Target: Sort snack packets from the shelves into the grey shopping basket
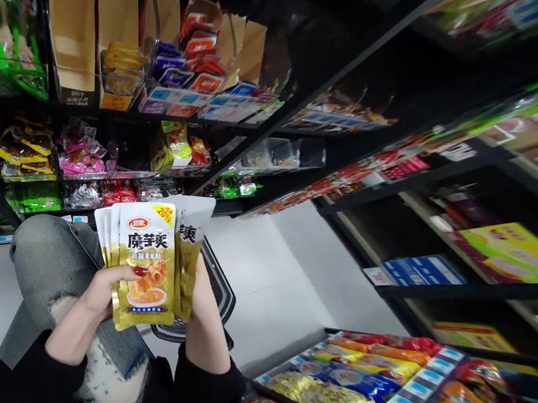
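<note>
A fanned stack of several white-and-gold snack packets (155,292) is held upright in front of my knees. My left hand (105,290) grips the stack from the left, its thumb with a dark red nail lying across the front packet. From the right side, my right hand (201,285) is closed around the rear packets; its fingers are mostly hidden behind them. Beneath and behind the packets, a dark basket (225,289) stands on the floor, largely covered by my hands and the stack.
Black shelves ahead hold open cardboard boxes (118,22) with small packets, and bins of pink packets (81,155). At lower right, a low rack carries bagged snacks (356,377). More shelving with a yellow-green box (520,255) stands on the right. Pale floor (265,276) lies between.
</note>
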Motion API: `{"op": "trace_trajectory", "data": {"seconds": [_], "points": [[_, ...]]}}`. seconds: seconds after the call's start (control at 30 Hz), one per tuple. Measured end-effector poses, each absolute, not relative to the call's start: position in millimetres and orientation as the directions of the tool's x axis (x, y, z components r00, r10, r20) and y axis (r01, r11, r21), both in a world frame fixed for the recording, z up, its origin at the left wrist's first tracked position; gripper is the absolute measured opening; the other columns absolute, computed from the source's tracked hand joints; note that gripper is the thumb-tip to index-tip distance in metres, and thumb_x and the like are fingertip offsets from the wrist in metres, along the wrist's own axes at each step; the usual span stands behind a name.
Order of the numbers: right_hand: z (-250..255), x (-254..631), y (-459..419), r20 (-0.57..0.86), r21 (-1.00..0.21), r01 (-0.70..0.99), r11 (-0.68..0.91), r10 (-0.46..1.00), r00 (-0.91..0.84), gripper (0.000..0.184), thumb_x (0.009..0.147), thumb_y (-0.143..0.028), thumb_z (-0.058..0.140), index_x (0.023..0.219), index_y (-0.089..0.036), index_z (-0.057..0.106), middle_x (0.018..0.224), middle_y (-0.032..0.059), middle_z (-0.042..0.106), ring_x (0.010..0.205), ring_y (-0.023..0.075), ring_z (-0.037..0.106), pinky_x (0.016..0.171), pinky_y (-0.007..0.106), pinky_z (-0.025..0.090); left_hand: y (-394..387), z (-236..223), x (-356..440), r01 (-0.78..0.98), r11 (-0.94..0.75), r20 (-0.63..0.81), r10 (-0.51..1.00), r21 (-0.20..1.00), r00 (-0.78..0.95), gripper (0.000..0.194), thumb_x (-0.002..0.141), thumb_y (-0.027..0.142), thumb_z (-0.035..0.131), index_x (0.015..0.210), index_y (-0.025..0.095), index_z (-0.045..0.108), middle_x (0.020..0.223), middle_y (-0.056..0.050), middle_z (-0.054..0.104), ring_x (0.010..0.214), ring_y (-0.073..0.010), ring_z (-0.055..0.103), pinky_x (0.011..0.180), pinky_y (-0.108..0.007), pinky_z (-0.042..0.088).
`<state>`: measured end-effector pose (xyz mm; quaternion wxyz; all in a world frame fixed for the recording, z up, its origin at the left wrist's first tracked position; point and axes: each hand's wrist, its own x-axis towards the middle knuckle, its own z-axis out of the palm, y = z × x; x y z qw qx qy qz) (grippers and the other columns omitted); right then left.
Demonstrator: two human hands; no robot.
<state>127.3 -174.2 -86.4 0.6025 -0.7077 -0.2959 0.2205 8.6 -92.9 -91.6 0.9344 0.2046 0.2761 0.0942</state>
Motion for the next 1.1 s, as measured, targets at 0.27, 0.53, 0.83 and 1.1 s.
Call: {"op": "trace_trajectory", "data": {"seconds": [0.27,0.53,0.83,1.1], "points": [[-78.2,137.1,-170.8,0.094,-0.981,0.184,-0.068,0.660,0.745,0.020,0.081,-0.041,0.057,0.080,-0.021,0.061,0.074,0.0001,0.058,0.073,0.0161,0.054,0.063,0.027,0.043,-93.3,-86.7,7.9,-0.067,0.899,-0.409,0.262,0.432,0.874,0.032,0.054,0.019,0.061,0.083,0.010,0.070,0.081,-0.011,0.076,0.078,-0.0286,0.070,0.080,-0.041,0.053],[-48.8,121.1,-182.6,0.392,-0.806,0.577,-0.135,0.608,0.690,0.009,0.080,-0.032,0.062,0.081,-0.024,0.063,0.079,0.0012,0.055,0.078,0.0178,0.049,0.072,0.033,0.038,-95.1,-86.0,10.3,-0.085,0.896,-0.424,0.288,0.435,0.859,0.035,0.058,0.019,0.063,0.092,0.011,0.069,0.084,-0.012,0.075,0.090,-0.0308,0.068,0.088,-0.044,0.050],[-45.3,108.0,-184.7,0.342,-0.698,0.624,-0.351,0.602,0.721,0.018,0.072,-0.037,0.070,0.074,-0.022,0.061,0.084,0.0031,0.050,0.087,0.0223,0.043,0.080,0.039,0.034,-95.3,-80.9,15.2,-0.172,0.911,-0.447,0.341,0.375,0.827,0.029,0.073,0.025,0.061,0.096,0.009,0.068,0.092,-0.015,0.074,0.100,-0.0315,0.066,0.094,-0.044,0.048],[-41.3,107.9,-189.8,0.275,-0.926,0.360,-0.110,0.457,0.846,0.014,0.083,-0.031,0.059,0.075,-0.022,0.053,0.068,-0.0028,0.051,0.061,0.0113,0.047,0.056,0.024,0.036,-95.4,-79.7,14.1,-0.212,0.899,-0.444,0.380,0.384,0.811,0.030,0.074,0.024,0.061,0.099,0.009,0.067,0.097,-0.014,0.074,0.107,-0.0315,0.063,0.099,-0.045,0.045]]}}
